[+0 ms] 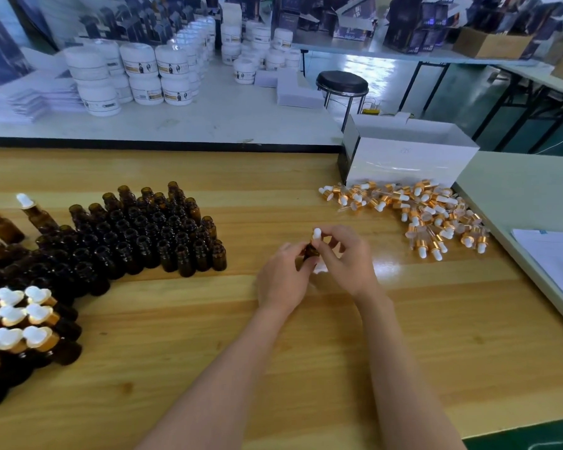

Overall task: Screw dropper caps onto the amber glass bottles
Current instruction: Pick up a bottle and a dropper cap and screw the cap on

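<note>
So the amber bottle (pixel 311 252) sits right between both hands over the middle of the bench (pixel 306 352), left hand (pixel 281 277) curled round its body, right hand (pixel 346 258) arched above and pinching the white-bulbed dropper cap (pixel 317 234) on its neck, forearms stretched forward.

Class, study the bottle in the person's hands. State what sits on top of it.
A dropper cap with a white bulb sits on the amber bottle, pinched by the right hand. The left hand grips the bottle; fingers hide its neck and the cap's collar.
</note>
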